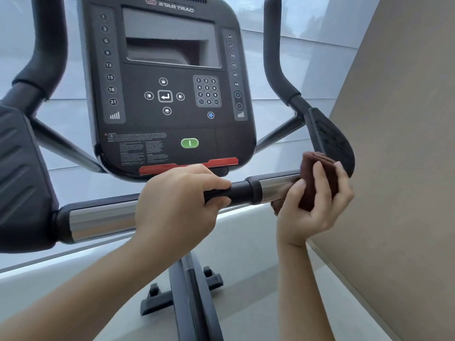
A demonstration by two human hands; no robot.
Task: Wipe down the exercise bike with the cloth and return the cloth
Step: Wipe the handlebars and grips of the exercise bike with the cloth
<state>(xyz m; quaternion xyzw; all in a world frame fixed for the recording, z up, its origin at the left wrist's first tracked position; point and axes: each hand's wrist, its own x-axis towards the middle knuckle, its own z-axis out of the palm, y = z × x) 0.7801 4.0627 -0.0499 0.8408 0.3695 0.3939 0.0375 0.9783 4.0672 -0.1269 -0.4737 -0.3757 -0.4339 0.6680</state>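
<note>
The exercise bike's black console (167, 94) fills the upper middle, with a horizontal handlebar (246, 190) running below it. My left hand (179, 205) grips the bar's black middle section. My right hand (312, 205) holds a folded dark red cloth (320, 180) wrapped around the chrome part (275, 187) of the bar, just right of the black collar. The cloth hides the bar beneath it.
Upright black handles rise at the left (46, 45) and right (273, 57). Padded elbow rests sit at the far left (22, 173) and at the right (332, 141). A beige wall (406, 143) is close on the right. The bike's post and base (187, 296) stand on the pale floor below.
</note>
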